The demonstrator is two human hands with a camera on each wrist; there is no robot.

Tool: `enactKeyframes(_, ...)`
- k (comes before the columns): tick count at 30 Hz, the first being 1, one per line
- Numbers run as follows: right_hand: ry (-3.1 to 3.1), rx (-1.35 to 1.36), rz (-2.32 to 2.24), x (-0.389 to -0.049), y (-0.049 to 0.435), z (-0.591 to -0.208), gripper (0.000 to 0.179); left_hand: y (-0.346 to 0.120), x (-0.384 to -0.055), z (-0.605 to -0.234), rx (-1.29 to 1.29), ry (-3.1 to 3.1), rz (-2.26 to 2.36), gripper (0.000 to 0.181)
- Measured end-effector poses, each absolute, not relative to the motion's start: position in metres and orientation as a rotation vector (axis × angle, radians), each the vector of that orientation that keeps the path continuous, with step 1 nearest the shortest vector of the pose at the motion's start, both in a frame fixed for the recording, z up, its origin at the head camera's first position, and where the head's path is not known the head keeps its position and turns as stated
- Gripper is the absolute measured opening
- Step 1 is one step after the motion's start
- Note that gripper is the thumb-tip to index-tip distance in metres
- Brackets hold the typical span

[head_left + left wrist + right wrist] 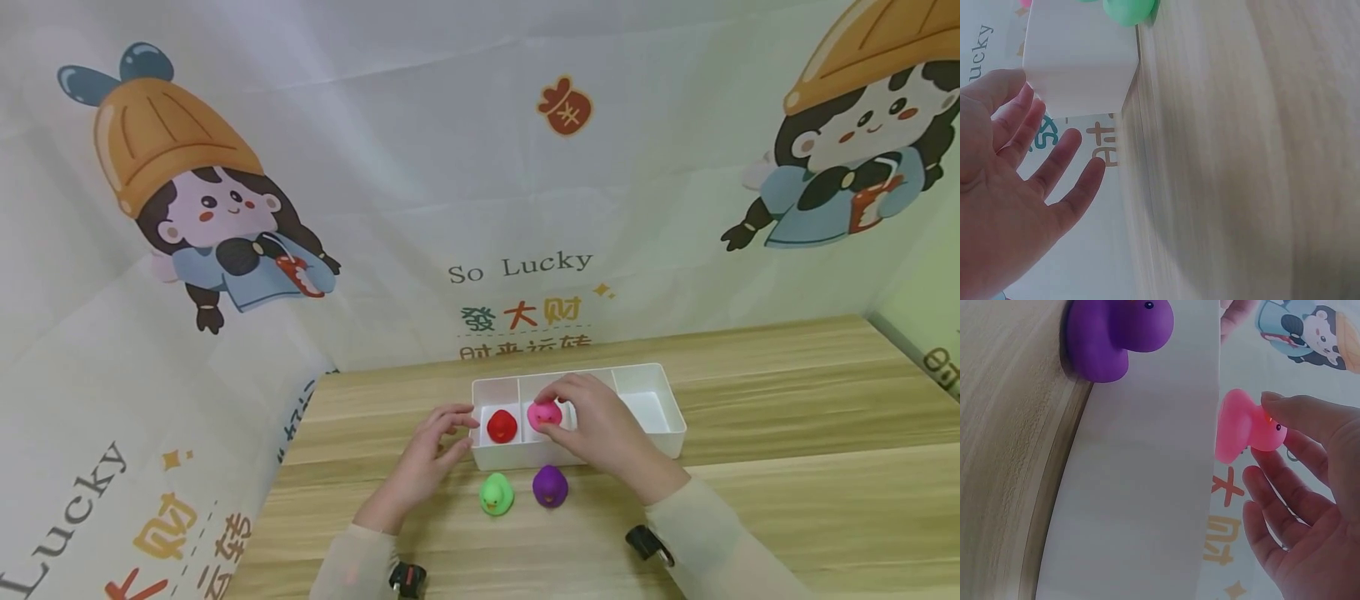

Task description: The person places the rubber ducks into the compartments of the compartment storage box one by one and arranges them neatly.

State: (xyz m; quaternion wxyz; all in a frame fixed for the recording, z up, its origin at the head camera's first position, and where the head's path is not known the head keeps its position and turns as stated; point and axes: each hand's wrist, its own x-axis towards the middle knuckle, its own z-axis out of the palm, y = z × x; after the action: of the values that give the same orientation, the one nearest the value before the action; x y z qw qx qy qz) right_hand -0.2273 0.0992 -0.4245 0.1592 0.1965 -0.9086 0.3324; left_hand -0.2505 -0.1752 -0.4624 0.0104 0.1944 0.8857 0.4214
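red duck sits in left compartment of white tray.

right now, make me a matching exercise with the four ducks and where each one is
1. red duck
2. pink duck
3. green duck
4. purple duck

A. on the table, right of the green one
B. in the right hand's grip
C. in the box, at its left end
D. on the table, left of the purple one

Pairs: 1-C, 2-B, 3-D, 4-A
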Motion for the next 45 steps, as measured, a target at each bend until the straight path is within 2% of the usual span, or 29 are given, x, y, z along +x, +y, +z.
enactKeyframes(19, -2.622, 0.614, 0.937, -0.242, 0.093, -0.432, 0.023, -0.172, -0.249, -0.459, 0.586, 2.746, 1.341, 0.018)
enactKeyframes(45, -2.812, 0.540, 0.819, -0.261, 0.089, -0.443, 0.021, -0.174, -0.248, -0.458, 0.547, 2.719, 1.328, 0.020)
